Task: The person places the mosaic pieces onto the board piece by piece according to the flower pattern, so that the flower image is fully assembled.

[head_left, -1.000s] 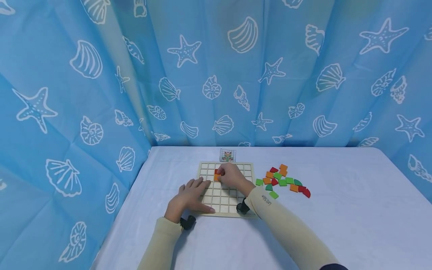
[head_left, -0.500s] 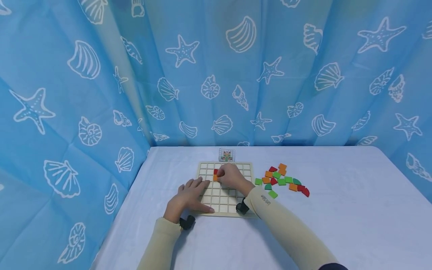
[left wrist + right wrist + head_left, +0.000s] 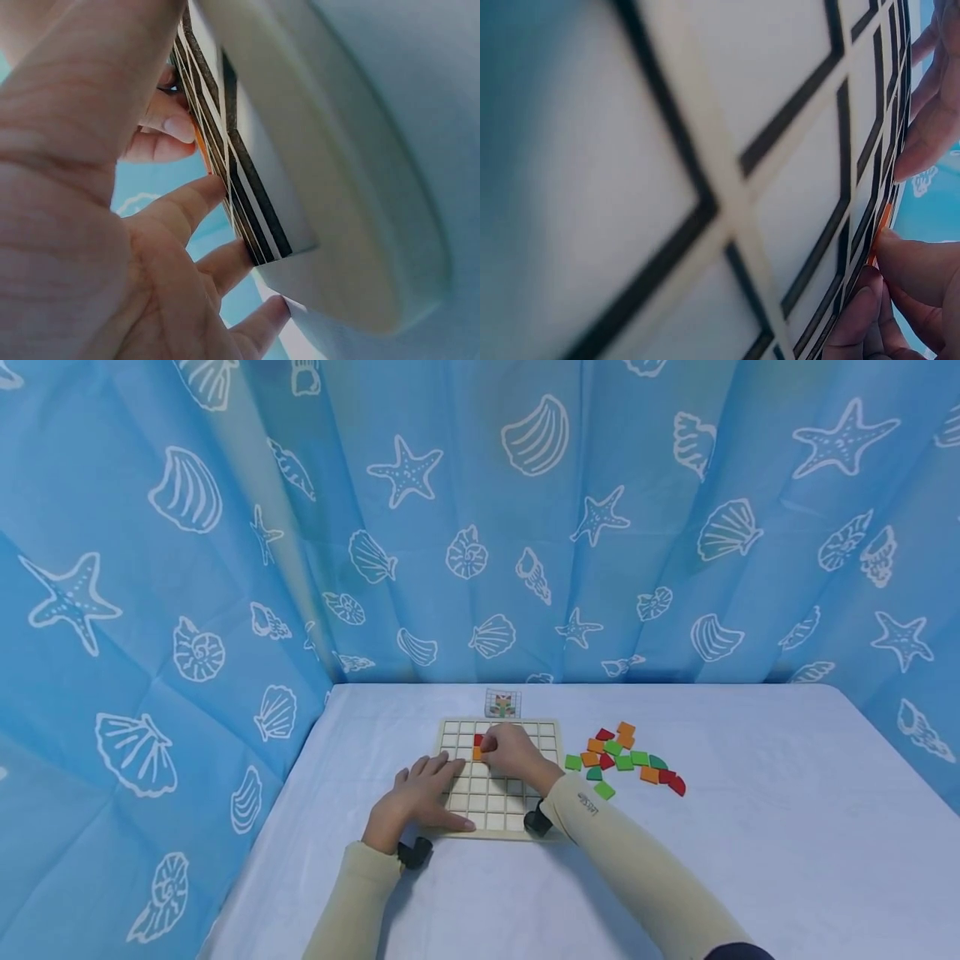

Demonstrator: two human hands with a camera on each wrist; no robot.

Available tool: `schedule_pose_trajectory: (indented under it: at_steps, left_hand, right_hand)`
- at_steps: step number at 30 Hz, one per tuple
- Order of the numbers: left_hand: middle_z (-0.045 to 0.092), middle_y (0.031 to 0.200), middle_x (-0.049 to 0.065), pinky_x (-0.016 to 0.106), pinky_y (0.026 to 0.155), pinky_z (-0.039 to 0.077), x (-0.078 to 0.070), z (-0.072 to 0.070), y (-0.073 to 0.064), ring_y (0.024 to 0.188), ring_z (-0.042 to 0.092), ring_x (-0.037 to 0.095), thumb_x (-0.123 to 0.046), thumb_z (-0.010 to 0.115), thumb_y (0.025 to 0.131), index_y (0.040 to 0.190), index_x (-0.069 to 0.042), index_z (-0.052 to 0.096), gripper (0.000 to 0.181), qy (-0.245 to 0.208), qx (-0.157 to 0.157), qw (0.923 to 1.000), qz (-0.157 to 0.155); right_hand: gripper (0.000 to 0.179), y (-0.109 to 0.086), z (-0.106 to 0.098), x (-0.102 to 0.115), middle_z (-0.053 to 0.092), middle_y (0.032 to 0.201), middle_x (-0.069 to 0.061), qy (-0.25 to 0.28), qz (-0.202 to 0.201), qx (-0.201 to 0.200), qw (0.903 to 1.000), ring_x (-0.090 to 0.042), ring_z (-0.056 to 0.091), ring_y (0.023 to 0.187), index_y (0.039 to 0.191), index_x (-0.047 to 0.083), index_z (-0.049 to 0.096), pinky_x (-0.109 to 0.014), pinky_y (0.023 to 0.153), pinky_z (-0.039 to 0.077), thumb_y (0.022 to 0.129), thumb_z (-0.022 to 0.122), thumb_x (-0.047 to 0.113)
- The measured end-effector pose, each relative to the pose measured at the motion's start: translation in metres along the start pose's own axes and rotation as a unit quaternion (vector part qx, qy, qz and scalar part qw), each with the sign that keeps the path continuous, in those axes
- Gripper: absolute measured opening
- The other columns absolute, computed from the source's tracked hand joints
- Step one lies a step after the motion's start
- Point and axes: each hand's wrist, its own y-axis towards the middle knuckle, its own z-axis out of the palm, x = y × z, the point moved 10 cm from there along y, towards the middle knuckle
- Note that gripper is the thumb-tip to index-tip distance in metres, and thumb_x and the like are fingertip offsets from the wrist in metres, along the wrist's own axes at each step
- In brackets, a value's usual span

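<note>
A pale wooden grid board (image 3: 495,804) lies on the white table. My left hand (image 3: 420,797) rests with spread fingers on its left side, the thumb along the near edge. Over the upper middle, my right hand (image 3: 517,752) has its fingers curled and pinches an orange tile (image 3: 477,754) that sits in a cell. Directly beyond it lies a red tile (image 3: 478,739), partly covered by the fingers. In the right wrist view, the thumb touches the orange tile's edge; most of the tile is hidden there. The left wrist view shows the left fingertips touching the board's side.
A small card with a coloured pattern (image 3: 502,703) lies beyond the board. To the board's right, loose green (image 3: 572,762), orange (image 3: 626,728) and red (image 3: 677,786) tiles are scattered, several of each. A blue shell-print curtain (image 3: 450,585) stands behind and on the left.
Both hands stay in place on the board, the right still at the orange tile. The whole head view has shifted very slightly.
</note>
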Motion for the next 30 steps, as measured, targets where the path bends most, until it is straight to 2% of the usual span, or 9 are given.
schedule_pose_trajectory:
  at_steps: [10, 16, 24, 30]
  left_hand:
    - [0.022, 0.165, 0.008, 0.067, 0.118, 0.014, -0.001, 0.001, 0.000, 0.151, 0.017, 0.037, -0.065, 0.081, 0.066, 0.155, -0.028, 0.033, 0.107, -0.002, 0.001, 1.0000, 0.001]
    - [0.022, 0.165, 0.007, 0.066, 0.118, 0.014, -0.002, -0.001, 0.000, 0.151, 0.016, 0.037, -0.065, 0.081, 0.067, 0.155, -0.028, 0.032, 0.107, 0.004, -0.001, 1.0000, 0.006]
    - [0.022, 0.165, 0.009, 0.067, 0.118, 0.014, -0.001, -0.007, 0.002, 0.151, 0.017, 0.037, -0.064, 0.081, 0.068, 0.155, -0.027, 0.032, 0.107, 0.003, -0.004, 1.0000, 0.002]
    - [0.024, 0.164, 0.009, 0.067, 0.118, 0.014, -0.004, -0.003, -0.002, 0.151, 0.017, 0.038, -0.062, 0.082, 0.067, 0.154, -0.027, 0.033, 0.106, -0.006, 0.002, 1.0000, 0.001]
  right_hand:
    - [0.007, -0.003, -0.004, 0.002, 0.070, 0.091, -0.004, 0.018, -0.024, -0.001, 0.9996, -0.016, 0.064, 0.085, 0.094, 0.006, 0.072, -0.034, 0.080, 0.055, 0.088, 0.074, 0.010]
    - [0.018, -0.006, -0.013, 0.004, 0.069, 0.097, -0.004, 0.052, -0.034, 0.007, 0.9980, -0.017, 0.063, 0.090, 0.103, 0.005, 0.071, -0.035, 0.082, 0.055, 0.087, 0.075, 0.012]
    - [0.022, -0.012, -0.031, 0.009, 0.070, 0.104, -0.006, 0.064, -0.067, 0.030, 0.9952, -0.022, 0.064, 0.100, 0.108, 0.005, 0.071, -0.036, 0.085, 0.056, 0.089, 0.074, 0.015]
    - [0.023, -0.026, -0.044, 0.001, 0.069, 0.097, -0.004, 0.049, -0.069, 0.040, 0.9956, -0.017, 0.065, 0.091, 0.107, 0.003, 0.071, -0.033, 0.081, 0.056, 0.088, 0.075, 0.016]
